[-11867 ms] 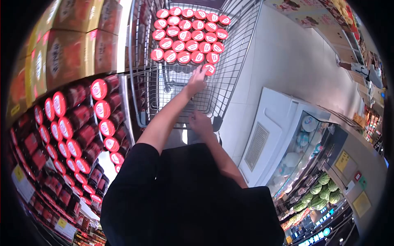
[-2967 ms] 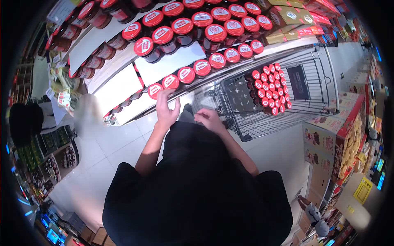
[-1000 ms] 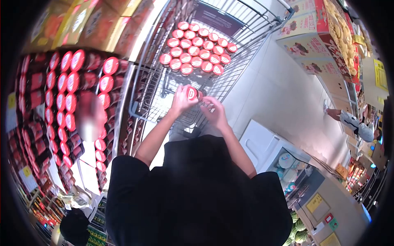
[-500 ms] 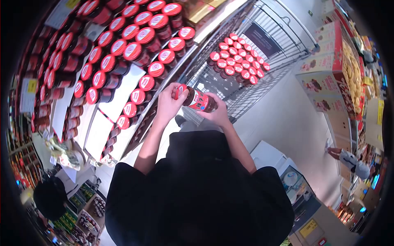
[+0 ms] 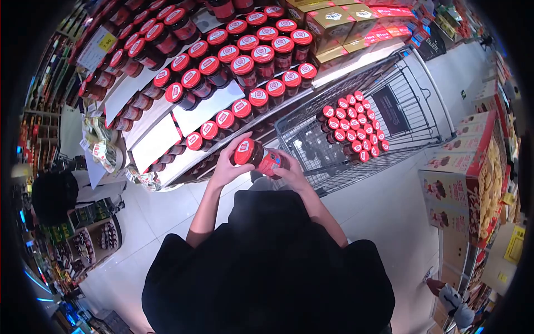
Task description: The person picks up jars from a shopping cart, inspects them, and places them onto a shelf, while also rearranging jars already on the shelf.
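Note:
Between my two hands is a dark glass jar of sauce (image 5: pixel 270 162) with a red lid and a red label, tilted so that the lid faces up toward me. My left hand (image 5: pixel 227 167) is closed around the lid end, thumb along its lower edge. Around the other end, by the label, my right hand (image 5: pixel 293 173) is closed. Rows of similar red-lidded jars (image 5: pixel 243 65) stand on the tiered display just beyond my hands. A shopping cart (image 5: pixel 356 173) stands ahead to the right, with a block of red-lidded jars (image 5: pixel 351 125) in it.
Gold boxes (image 5: pixel 331 25) are stacked beyond the jars at the display's far end. To the right stands a printed carton stand (image 5: pixel 445 189) with yellowish packs on top. Another person's dark head (image 5: pixel 54 195) shows at the left. Pale floor tiles (image 5: pixel 133 222) lie around me.
My view has turned, so the cart appears lower and the display fills more of the top. The jar stays in both hands, its lid now turned more toward me.

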The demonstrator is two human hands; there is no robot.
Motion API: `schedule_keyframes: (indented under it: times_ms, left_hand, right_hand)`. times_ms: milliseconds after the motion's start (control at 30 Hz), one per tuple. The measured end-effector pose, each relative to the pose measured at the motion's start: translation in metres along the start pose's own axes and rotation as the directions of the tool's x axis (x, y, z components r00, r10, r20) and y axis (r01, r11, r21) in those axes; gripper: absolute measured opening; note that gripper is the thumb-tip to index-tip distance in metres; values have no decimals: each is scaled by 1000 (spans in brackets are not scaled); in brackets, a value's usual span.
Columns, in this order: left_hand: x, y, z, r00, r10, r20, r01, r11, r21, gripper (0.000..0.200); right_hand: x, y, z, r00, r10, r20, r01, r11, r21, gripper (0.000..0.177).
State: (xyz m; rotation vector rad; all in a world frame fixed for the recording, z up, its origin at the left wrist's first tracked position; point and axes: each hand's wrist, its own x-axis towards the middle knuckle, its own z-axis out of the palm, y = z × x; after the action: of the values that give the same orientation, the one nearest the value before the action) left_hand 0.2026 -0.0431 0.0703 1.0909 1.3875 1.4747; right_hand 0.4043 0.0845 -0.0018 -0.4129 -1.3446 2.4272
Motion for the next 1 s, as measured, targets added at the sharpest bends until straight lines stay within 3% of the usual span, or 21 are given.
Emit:
schedule_keyframes:
  times_ms: [33,67,100,133,200,267,367,433,467,567,600,667,700,733,800,1000]
  left_hand:
    - [-4,-1,2,1000,3,-20,-3,1000,5,91]
    - [-9,-2,5,991,-12,-134,16,999,29,88]
    - [-12,-2,8,969,-25,-247,38,998,50,85]
    - [-13,-3,10,963,-22,-267,37,998,53,85]
    - [-12,-6,10,892,19,-451,18,997,77,79]
    - [-7,-6,8,839,23,-543,68,987,146,75]
    - [12,-4,0,786,119,-606,56,963,262,76]
    - [28,-1,-11,721,227,-654,92,905,416,75]
    - [37,2,-16,694,169,-700,113,934,338,73]
    - [65,18,-29,648,239,-723,153,889,432,72]
    - [76,6,-41,630,303,-715,138,862,488,73]
    - [95,2,-53,611,321,-724,177,836,520,72]
    - [103,2,-58,611,319,-724,168,842,513,73]
    - [111,-1,-62,606,271,-748,207,854,477,74]
    - [123,-9,-68,601,353,-717,238,777,583,77]
    - [146,-12,-76,642,310,-702,230,794,562,81]
  right_hand:
    - [4,-2,3,999,40,5,-40,996,81,60]
    - [6,-3,6,996,86,13,-87,983,162,59]
    - [14,1,9,996,88,21,-90,986,142,54]
    - [20,4,11,995,96,41,-100,985,139,54]
    - [33,13,19,983,150,-101,-126,968,217,45]
    - [50,22,22,982,130,-135,-111,983,145,37]
    - [81,21,39,973,-11,-229,9,1000,-12,41]
    - [99,18,46,959,-185,-213,128,959,-254,46]
    - [110,15,48,959,-188,-214,130,957,-259,46]
    - [144,5,57,934,-291,-205,125,808,-576,56]
    - [158,8,58,933,-297,-202,130,803,-582,56]
    - [184,18,58,943,-313,-113,241,877,-417,59]
    - [192,17,60,957,-237,-165,165,917,-364,60]
    - [200,18,61,956,-241,-167,165,913,-372,60]
    - [220,26,56,934,-306,-187,193,869,-456,61]
    - [246,34,43,934,-276,-226,111,827,-552,70]
